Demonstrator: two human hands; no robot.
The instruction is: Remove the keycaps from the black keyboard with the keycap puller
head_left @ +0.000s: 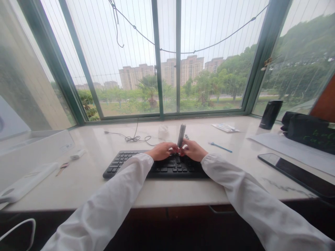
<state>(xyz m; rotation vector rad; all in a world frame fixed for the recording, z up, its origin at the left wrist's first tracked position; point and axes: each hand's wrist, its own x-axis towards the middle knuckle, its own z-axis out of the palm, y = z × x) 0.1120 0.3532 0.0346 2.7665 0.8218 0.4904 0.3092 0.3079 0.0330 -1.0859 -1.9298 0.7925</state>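
Observation:
A black keyboard [170, 167] lies near the front of the white tabletop, under both hands. Above its keys stands a slim grey bar-shaped thing [181, 135], nearly upright, with a rough-looking top end; its exact kind does not show. My left hand [163, 151] has its fingers closed at the lower end of this bar, from the left. From the right, my right hand [194, 150] pinches the same lower part. The fingertips of both hands meet there and partly hide the bar's bottom. Small keyboard parts just behind the fingers are blurred.
Behind the keyboard lie a coiled cable [134, 138] and a pale small block [163, 131]. To the right are a blue stick [221, 147], a white packet [225, 128], a phone [295, 174], a black bottle [270, 114] and a black pouch [309, 130]. A key [62, 169] lies left.

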